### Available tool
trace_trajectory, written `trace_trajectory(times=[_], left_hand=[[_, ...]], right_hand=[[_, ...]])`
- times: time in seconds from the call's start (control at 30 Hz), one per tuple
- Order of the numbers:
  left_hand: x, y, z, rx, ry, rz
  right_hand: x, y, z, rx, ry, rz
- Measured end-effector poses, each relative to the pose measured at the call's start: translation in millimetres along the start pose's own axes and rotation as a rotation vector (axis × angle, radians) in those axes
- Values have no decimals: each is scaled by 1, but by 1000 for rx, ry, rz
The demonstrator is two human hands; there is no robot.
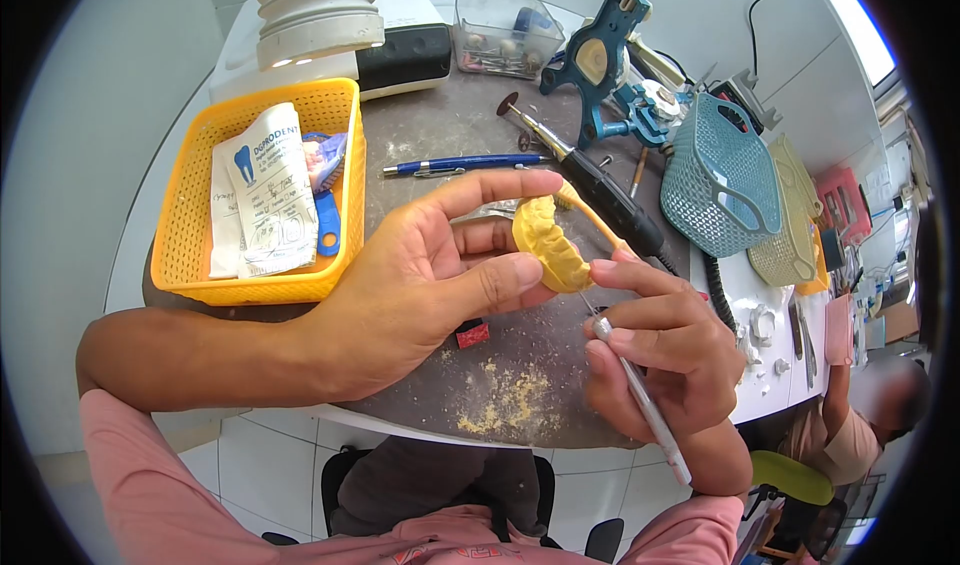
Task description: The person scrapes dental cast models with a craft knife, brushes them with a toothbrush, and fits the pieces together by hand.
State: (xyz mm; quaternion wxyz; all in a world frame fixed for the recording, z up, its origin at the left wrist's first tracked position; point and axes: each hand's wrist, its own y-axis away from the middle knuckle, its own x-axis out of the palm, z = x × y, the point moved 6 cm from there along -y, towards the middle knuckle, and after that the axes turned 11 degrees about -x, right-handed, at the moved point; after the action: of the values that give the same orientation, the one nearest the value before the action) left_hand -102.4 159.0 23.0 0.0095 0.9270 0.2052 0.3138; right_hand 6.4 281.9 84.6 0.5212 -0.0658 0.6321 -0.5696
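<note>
My left hand (420, 275) is closed around a yellow dental cast (548, 245), its thumb on the near side and its index finger stretched over the top. A narrow tan strip (598, 223) curves along the cast's far side; I cannot tell whether it belongs to the cast. In my right hand (665, 345) is a slim silver hand tool (645, 405), its fine tip pointing up just below the cast's lower end. The right fingertips touch or nearly touch that end. Yellow shavings (510, 400) lie on the grey bench mat underneath.
At the left stands a yellow basket (260, 290) with a printed paper packet. Behind my hands lie a blue pen (465, 165) and a rotary handpiece (610, 200). A blue articulator (600, 65) and a blue-grey basket (715, 175) are farther back. Another person (850, 420) sits at right.
</note>
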Motion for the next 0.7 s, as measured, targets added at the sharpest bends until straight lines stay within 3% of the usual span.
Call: trace_trajectory(times=[0.37, 0.6, 0.7], left_hand=[[-3, 0, 0, -10, 1, -2], [0, -1, -1, 27, 18, 48], [1, -1, 0, -14, 26, 52]], right_hand=[[-1, -1, -1, 0, 59, 23], [-3, -5, -12, 202, 227, 81], [0, -2, -16, 175, 230, 94]])
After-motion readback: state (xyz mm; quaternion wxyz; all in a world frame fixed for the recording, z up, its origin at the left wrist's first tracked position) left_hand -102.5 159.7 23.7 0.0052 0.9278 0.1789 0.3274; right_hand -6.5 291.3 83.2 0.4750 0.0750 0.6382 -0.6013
